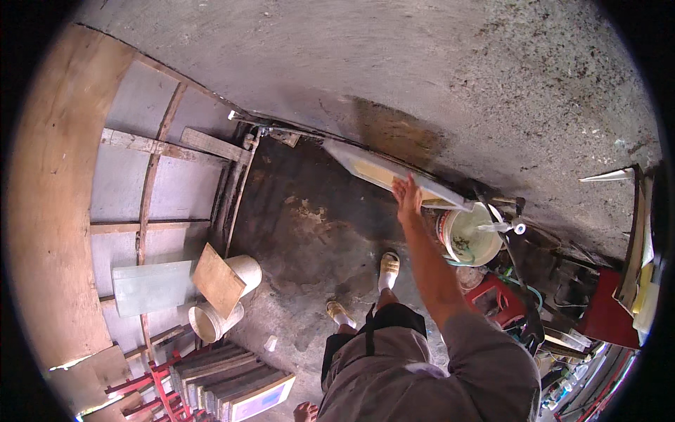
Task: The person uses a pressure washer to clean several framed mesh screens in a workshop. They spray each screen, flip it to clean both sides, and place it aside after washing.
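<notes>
A flat rectangular framed panel point(380, 169), with a pale border and a yellowish middle, leans against the wall beyond my feet. My right hand point(408, 197) reaches out to its near face. The fingers there are stretched and apart; whether they touch the panel I cannot tell. Just right of the panel stands a white bucket point(472, 235) of cloudy liquid, with a white-ended pipe or tap over it. Only the fingers of my left hand point(305, 412) show at the lower edge. They look loosely apart with nothing in them, near a row of stacked frames point(232, 380).
At left, a wooden board point(219, 280) and a glass-like sheet point(151, 288) rest by two white buckets point(207, 322). A red rack point(158, 387) stands lower left. On the right are a red plastic stool point(496, 299), a hose and clutter. The dark floor point(302, 204) looks wet.
</notes>
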The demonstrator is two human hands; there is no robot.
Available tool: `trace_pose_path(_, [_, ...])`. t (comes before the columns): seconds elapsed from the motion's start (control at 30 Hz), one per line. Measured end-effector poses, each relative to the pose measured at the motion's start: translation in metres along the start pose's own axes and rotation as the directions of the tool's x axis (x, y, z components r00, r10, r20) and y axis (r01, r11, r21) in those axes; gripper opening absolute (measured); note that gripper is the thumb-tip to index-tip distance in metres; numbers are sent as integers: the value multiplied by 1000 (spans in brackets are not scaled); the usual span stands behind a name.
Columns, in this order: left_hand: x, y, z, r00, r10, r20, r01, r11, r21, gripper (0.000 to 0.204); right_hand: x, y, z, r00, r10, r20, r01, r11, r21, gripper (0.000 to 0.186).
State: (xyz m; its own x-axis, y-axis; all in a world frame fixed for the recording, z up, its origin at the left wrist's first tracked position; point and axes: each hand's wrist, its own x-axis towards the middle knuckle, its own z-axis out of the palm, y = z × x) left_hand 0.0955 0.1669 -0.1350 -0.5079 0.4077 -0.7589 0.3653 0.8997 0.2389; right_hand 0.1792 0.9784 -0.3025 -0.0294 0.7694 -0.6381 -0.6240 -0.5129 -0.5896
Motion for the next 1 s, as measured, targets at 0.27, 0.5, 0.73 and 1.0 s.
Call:
trace_pose_path(0.27, [25,-16,-10,907,383,-174,-302,881,365,31,-117,36,24,996,40,-85,-51,990,-129,49])
trace_pose_path(0.5, [9,20,20,898,-434,65,375,682,-628,32,-95,46,39,970,14,243,151,750,-644,44])
trace_pose_path(0.73, [-36,77,43,736,-640,222,498,289,-818,31,-33,-12,72,915,21,402,398,105,-911,61])
trace_pose_path(1.0, [-55,46,101,734,-644,215,482,272,-833,30,76,-42,49,754,242,611,642,-75,-763,64])
